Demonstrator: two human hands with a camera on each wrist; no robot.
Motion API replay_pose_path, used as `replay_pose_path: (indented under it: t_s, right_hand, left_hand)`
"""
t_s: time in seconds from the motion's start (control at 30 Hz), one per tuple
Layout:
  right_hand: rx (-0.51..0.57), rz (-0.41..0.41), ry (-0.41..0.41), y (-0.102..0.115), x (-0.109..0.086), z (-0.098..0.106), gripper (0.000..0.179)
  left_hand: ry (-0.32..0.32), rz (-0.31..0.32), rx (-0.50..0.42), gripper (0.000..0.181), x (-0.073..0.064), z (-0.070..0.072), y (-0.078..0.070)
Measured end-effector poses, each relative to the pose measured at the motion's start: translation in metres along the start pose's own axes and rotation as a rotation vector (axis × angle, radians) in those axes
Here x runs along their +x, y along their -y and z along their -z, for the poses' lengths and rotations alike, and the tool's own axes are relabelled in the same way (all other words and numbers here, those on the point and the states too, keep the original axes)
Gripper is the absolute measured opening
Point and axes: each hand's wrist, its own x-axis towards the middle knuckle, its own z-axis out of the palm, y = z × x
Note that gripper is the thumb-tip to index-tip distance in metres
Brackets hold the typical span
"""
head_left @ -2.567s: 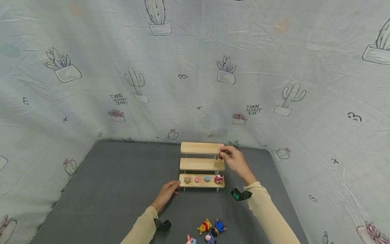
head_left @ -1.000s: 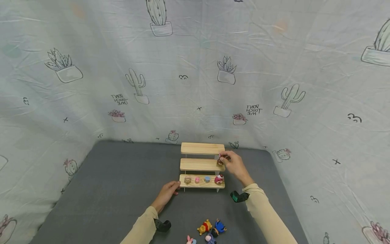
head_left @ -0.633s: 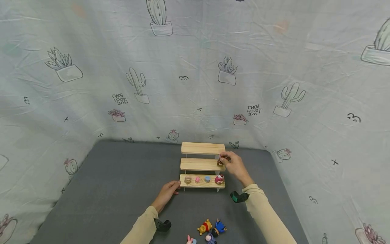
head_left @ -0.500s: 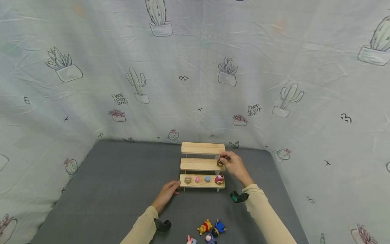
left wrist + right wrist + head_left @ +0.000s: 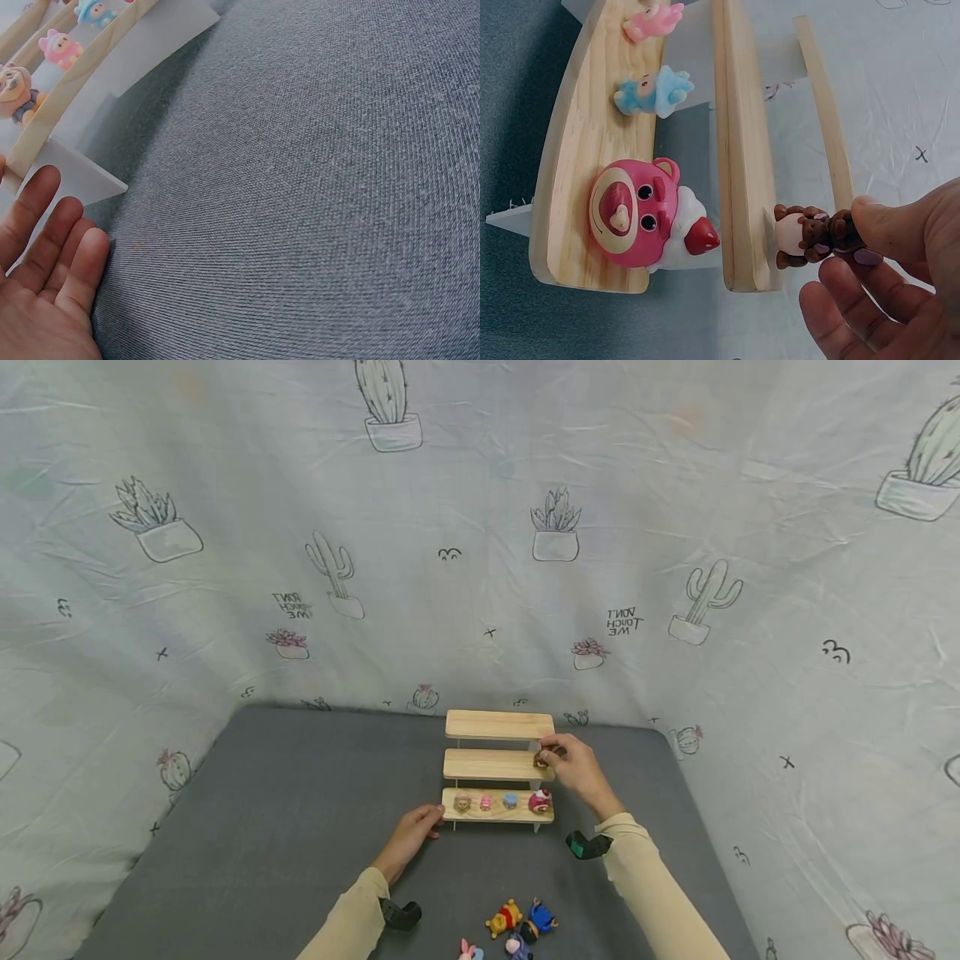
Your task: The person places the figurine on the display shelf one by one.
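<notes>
My right hand [image 5: 581, 768] pinches a small brown bear figurine [image 5: 810, 234] between thumb and fingers. Its feet are at the right end of the middle shelf [image 5: 487, 765] of a three-tier wooden display stand. At the left end of the bottom shelf [image 5: 495, 816], my left hand [image 5: 408, 837] holds the stand's edge between thumb and index finger, its other fingers extended below. Along that bottom shelf stand a tan bear figurine [image 5: 16, 94], a pink figurine [image 5: 60, 49], a blue figurine [image 5: 654, 91] and a larger magenta bear figurine [image 5: 641, 214] with a strawberry on its cap.
The top shelf [image 5: 498, 724] bears no figurines. Nearer me on the grey table [image 5: 300, 827] lie a yellow bear figurine [image 5: 503, 918] in red, a blue-clad figurine [image 5: 541, 917], a purple figurine [image 5: 517, 946] and a pink-eared one [image 5: 468, 951]. A cactus-print curtain [image 5: 480, 585] hangs behind.
Since the oldest frame, my right hand has brought the brown bear figurine down onto the middle shelf's right end. Over the last second both hands have stayed nearly still.
</notes>
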Motion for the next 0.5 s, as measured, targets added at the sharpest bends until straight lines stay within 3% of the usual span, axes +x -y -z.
replay_pose_path:
  t_s: [0.5]
  right_hand:
    - [-0.011,0.013,0.006,-0.0012,0.0025,-0.0023,0.021]
  left_hand:
    - [-0.005,0.016,-0.014,0.048,0.0034,-0.0011,0.0008]
